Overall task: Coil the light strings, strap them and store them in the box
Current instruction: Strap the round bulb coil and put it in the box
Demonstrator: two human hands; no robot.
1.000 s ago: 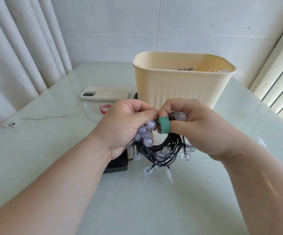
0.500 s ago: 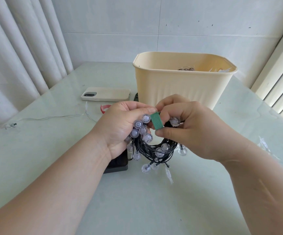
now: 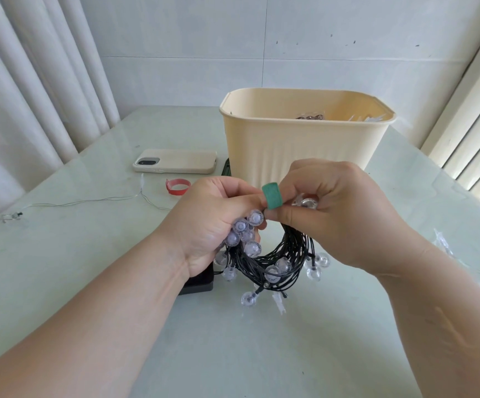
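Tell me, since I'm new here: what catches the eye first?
At centre, the left hand and right hand grip a coiled light string, the right hand pinching a green strap atop it. A cream box stands just behind; a red strap and phone lie to its left.

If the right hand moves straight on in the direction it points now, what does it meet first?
Probably the left hand, gripping the light string: the right hand, pinching the green strap, points leftward toward it, nearly touching.
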